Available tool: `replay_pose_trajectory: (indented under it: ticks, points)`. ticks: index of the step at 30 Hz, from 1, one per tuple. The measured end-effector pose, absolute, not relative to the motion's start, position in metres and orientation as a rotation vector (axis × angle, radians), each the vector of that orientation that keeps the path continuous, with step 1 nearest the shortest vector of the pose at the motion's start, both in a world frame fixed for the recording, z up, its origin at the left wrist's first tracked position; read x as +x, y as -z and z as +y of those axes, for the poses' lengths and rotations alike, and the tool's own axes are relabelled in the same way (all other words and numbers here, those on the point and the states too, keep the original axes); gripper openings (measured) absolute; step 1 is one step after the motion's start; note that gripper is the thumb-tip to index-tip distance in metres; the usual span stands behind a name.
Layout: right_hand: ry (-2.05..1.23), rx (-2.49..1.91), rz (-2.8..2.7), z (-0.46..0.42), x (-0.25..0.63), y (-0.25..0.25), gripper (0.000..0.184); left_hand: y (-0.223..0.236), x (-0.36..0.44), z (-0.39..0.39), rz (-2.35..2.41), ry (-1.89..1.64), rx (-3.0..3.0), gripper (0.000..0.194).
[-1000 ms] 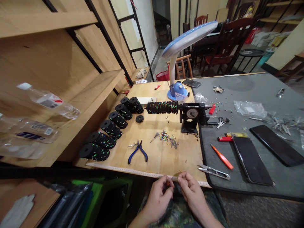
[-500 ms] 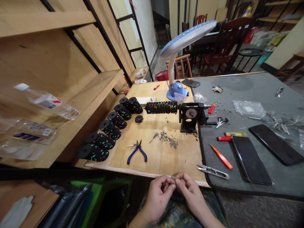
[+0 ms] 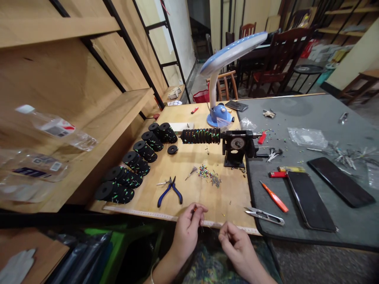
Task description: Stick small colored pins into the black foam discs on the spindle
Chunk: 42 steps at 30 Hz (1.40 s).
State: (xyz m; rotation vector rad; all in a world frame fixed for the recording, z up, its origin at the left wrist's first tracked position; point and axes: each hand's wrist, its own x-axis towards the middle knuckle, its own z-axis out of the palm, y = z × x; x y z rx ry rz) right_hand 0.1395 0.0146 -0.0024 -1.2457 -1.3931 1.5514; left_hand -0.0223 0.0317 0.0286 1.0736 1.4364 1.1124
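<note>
At the table's front edge, my left hand is closed in a pinch on a small orange-red piece, with fine line ends below its fingers. My right hand is a little to the right, apart from it, thumb and fingertips pressed together; what they hold, if anything, is too small to see. Beyond lie blue-handled pliers, a pile of coloured beads and small grey metal pieces. Farther back, a black hand-crank winder carries a row of black foam discs wound with coloured bits.
Black foam spools line the table's left side. Thread snips, an orange-handled tool and phones lie on the grey mat. A blue-white lamp stands behind the winder; a shelf with bottles is left.
My hands were together at the fingertips and have now come apart. The left moved left and up with the orange-red piece; the right stayed low near the edge.
</note>
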Motion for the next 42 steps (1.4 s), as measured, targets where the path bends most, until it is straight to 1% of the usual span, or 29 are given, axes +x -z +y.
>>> replay_pose_trajectory:
  ticks: [2,5,8,11,14,19,23,29,32,35,37,40,42]
  points:
    - [-1.553,-1.267,-1.355,0.014,0.14,0.003,0.024,-0.029,-0.032,0.035,1.484,-1.157,1.072,0.034]
    - [-1.68,-1.237,-1.192,0.015,0.139,0.005,0.033,-0.032,-0.048,0.037,1.526,-1.179,1.062,0.034]
    - [-1.814,-1.182,-1.016,0.016,0.137,0.005,0.043,-0.033,-0.057,0.032,1.506,-1.058,1.067,0.035]
    - [-1.836,-1.165,-0.988,0.018,0.135,0.003,0.047,-0.034,-0.052,0.024,1.429,-0.884,1.067,0.034]
    - [-1.832,-1.163,-1.005,0.018,0.135,0.002,0.047,-0.037,-0.039,0.017,1.394,-0.802,1.078,0.024]
    - [-1.853,-1.147,-1.001,0.015,0.133,0.007,0.046,-0.04,-0.023,0.019,1.393,-0.785,1.109,0.019]
    - [-1.888,-1.157,-1.047,0.018,0.139,0.009,0.045,-0.04,-0.022,0.024,1.421,-0.855,1.154,0.029]
    - [-1.688,-1.238,-1.126,0.035,0.156,-0.012,0.044,-0.045,-0.019,0.023,1.535,-0.809,1.29,0.025]
    - [-1.818,-1.142,-1.163,0.037,0.151,-0.023,0.043,-0.047,-0.018,0.021,1.574,-0.761,1.432,0.023]
    - [-1.925,-1.031,-1.178,0.036,0.14,-0.023,0.036,-0.048,-0.018,0.021,1.567,-0.768,1.514,0.022]
    - [-1.944,-0.99,-1.175,0.035,0.133,-0.018,0.034,-0.049,-0.02,0.021,1.555,-0.78,1.513,0.022]
    - [-1.96,-1.003,-1.218,0.034,0.129,-0.01,0.037,-0.049,-0.021,0.02,1.569,-0.763,1.518,0.021]
    - [-1.867,-1.067,-1.318,0.034,0.129,-0.004,0.037,-0.048,-0.021,0.019,1.585,-0.745,1.531,0.02]
